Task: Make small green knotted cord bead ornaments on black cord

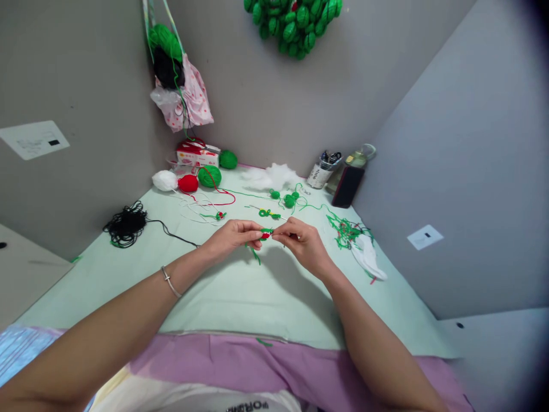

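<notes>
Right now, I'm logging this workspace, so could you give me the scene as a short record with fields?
Left hand: pinches a small green-and-red piece
Right hand: fingers pinched at the piece's right end; any tool there too small to tell
Left side: loose black yarn; white ball, red ball
Back: white fluff
Right side: tangled green scraps
Surface: pale green cover

The left hand (237,234) holds a small green-and-red yarn piece (266,234) above the pale green table (240,303), the right hand (303,240) pinching at its right edge; far left lies a round red yarn ball (187,183).
</notes>
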`<state>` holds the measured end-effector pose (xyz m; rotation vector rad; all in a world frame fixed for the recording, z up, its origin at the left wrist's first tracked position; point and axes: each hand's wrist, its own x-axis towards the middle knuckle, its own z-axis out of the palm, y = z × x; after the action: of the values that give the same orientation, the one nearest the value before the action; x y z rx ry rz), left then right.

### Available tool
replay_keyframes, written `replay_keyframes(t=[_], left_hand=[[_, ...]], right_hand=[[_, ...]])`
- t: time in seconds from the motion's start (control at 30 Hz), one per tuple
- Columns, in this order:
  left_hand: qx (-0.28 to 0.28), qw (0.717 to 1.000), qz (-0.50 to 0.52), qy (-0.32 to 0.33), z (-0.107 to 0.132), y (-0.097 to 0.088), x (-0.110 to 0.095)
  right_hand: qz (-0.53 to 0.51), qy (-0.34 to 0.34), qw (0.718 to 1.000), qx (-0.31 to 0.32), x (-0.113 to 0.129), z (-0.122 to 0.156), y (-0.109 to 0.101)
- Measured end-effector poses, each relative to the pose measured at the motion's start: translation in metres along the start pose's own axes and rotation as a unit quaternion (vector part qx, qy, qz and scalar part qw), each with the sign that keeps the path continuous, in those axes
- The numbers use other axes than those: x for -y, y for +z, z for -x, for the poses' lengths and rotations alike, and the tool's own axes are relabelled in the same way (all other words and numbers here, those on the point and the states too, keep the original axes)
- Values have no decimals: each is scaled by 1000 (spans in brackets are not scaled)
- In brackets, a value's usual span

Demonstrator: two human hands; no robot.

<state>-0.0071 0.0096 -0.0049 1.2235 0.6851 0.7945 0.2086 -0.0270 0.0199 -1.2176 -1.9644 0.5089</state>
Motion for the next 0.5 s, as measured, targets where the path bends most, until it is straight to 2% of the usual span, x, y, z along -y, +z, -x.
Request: replay_keyframes(t=[0.27,0.5], left_hand=[[20,1000,19,-7,1,2,-3],[48,999,-6,3,2,-1,-2]], right_hand=[[-114,58,992,19,4,-4,-2],[-177,63,981,50,-1,-5,-5]])
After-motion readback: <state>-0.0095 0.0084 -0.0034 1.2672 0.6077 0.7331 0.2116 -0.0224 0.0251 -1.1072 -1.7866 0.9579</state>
